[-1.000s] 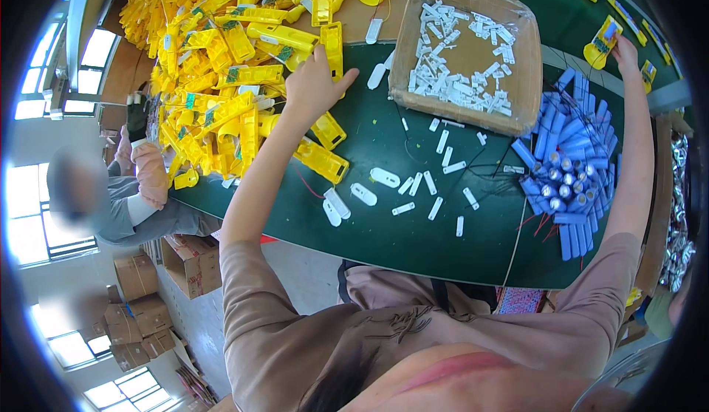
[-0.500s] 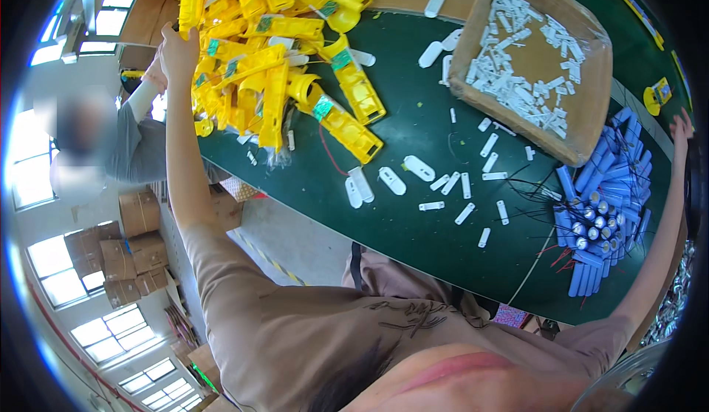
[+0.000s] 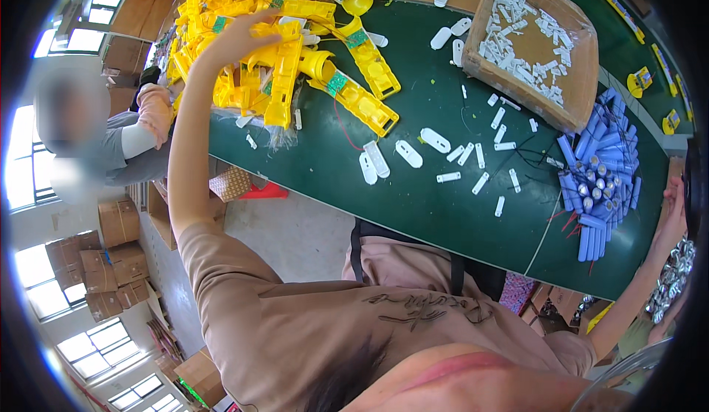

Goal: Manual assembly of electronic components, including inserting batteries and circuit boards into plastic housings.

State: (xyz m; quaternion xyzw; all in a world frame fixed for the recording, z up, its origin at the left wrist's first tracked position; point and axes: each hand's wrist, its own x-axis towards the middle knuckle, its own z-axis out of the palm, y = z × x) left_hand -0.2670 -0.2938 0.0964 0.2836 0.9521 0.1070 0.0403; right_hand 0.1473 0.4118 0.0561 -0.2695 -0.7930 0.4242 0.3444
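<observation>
My left hand (image 3: pixel 240 41) hovers at the heap of yellow plastic housings (image 3: pixel 284 76), fingers stretched and apart, with nothing seen in its grasp. Small green circuit boards (image 3: pixel 336 83) sit in several housings. At the far right, my right hand (image 3: pixel 672 209) is by the table's edge, beyond the blue cylindrical battery cells (image 3: pixel 609 150). Its fingers look bent, but the dark picture rim partly hides them, and whether they hold anything is unclear. White oval covers (image 3: pixel 408 154) and small white strips (image 3: pixel 480 183) lie scattered on the green table (image 3: pixel 332 183) between my hands.
A cardboard box (image 3: pixel 583 113) of small white parts stands at the back right. More yellow pieces (image 3: pixel 639 82) lie beyond it. Another person's pink sleeve (image 3: pixel 153 113) is at the left end of the table. Shiny metal parts (image 3: pixel 670 283) fill the space at lower right.
My left hand has moved right, from the heap's left edge to over the housings, fingers spreading. My right hand has come nearer along the right edge, its fingers less spread. The view has shifted slightly.
</observation>
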